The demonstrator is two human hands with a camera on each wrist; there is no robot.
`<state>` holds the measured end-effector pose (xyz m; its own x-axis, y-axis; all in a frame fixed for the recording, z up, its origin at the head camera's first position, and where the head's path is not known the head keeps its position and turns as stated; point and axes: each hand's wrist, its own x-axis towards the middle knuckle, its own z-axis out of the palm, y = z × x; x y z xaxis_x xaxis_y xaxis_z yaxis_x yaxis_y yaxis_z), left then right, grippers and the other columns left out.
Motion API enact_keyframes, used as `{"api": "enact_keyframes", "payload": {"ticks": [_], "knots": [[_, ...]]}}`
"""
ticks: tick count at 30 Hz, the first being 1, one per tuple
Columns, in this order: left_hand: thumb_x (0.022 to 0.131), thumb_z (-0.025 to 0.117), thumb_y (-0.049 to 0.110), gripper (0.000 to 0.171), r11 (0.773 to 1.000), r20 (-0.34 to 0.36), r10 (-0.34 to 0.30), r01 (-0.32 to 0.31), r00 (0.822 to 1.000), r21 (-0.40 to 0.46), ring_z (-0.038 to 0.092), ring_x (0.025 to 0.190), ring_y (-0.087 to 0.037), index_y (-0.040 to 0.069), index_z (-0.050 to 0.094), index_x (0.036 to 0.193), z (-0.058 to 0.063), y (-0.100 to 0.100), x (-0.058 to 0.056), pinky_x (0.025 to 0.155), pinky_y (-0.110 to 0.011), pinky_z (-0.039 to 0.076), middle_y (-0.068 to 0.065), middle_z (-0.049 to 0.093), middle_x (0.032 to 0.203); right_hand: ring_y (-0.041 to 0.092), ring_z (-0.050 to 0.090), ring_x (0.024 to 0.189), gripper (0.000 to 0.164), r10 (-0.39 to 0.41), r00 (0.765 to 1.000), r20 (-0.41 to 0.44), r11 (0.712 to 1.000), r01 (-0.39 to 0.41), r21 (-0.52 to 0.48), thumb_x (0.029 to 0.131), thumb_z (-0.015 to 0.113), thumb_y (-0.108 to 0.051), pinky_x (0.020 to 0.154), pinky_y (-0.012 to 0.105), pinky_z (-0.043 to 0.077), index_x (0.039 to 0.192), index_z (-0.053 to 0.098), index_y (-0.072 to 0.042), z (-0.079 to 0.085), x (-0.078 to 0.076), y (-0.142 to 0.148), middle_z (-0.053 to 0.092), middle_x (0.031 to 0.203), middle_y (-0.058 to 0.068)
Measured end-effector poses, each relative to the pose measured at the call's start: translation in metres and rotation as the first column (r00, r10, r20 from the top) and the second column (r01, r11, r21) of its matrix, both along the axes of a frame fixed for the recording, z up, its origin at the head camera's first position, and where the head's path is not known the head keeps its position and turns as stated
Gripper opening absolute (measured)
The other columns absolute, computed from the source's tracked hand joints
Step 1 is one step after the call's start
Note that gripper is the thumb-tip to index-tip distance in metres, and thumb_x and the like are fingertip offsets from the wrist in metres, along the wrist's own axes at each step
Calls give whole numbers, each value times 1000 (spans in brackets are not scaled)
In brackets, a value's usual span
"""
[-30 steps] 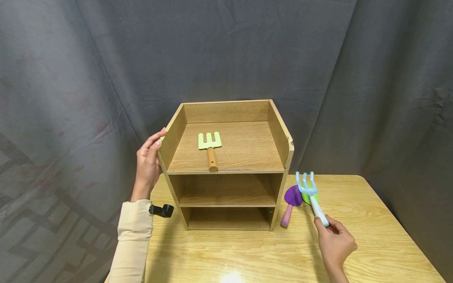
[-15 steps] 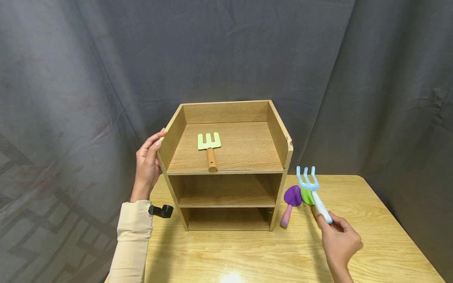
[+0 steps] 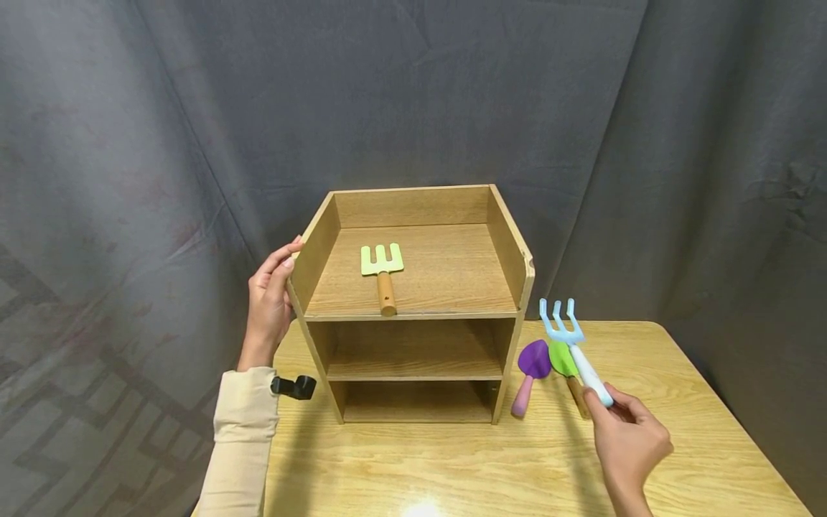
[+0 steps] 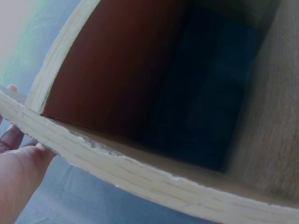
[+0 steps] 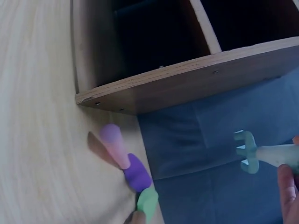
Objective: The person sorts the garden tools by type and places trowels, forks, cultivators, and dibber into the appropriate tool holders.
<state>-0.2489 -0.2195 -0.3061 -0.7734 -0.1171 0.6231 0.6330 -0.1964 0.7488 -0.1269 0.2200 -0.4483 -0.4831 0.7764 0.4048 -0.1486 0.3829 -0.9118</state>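
A: What does the right hand (image 3: 632, 439) have?

B: A light blue garden fork (image 3: 581, 361) with a paler handle. The grip pinches it near the handle's end.

A: Where is the fork exactly?

B: Up in the air, to the right of the wooden shelf unit (image 3: 446, 266), with its three prongs pointing away from the person. In the head view it slightly overlaps the green trowel (image 3: 566, 366), but the right wrist view shows those two well apart.

A: And the left hand (image 3: 268, 301)?

B: Its grip is closed on the left side panel (image 3: 319, 251) of that unit, fingers at the upper edge and thumb a little lower. A cream sleeve (image 3: 242, 431) covers the forearm, and a black band (image 3: 293, 386) sits at the wrist.

A: What lies on the unit?

B: A yellow-green fork (image 3: 385, 287) with a wooden handle. It is on the top deck, left of the middle, prongs toward the back wall, handle end right at the front edge. Below the deck are two compartments, one above the other.

A: And beside the unit?

B: On the table (image 3: 413, 459), near its right side, lies a purple trowel (image 3: 533, 361), its pink handle toward the person. The green one, with a brown handle, is next to it on the right. Their blades are so close that I can't tell whether they touch.

A: Behind all that?

B: A dark grey curtain (image 3: 413, 93).
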Motion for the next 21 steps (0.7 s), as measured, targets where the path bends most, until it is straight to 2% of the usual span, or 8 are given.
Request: {"api": "enact_keyframes", "payload": {"ticks": [8,16,21], "knots": [[98,51,9,25,1000,2,-14,14,1000,1,40,134,-28,2,67,116,2,0,0,96,-34,42,-27,43,142,-8,59,55,27,4,1000,-6,1000,-5,-21,68,84,-1,53,8,45,91,74,8,13,5,1,60,66,-25],[98,51,9,25,1000,8,-10,10,1000,4,41,133,-28,3,67,116,2,0,0,95,-36,41,-22,47,141,-6,59,54,25,12,999,-43,998,-15,-54,68,82,3,52,9,45,89,72,12,26,8,1,63,67,-21],[98,51,9,25,1000,3,-15,15,1000,8,40,133,-28,1,67,116,2,0,0,94,-34,43,-25,45,141,-5,61,57,24,12,997,-70,999,-15,-42,69,82,3,54,10,47,90,73,11,31,9,0,65,70,-20]]}}
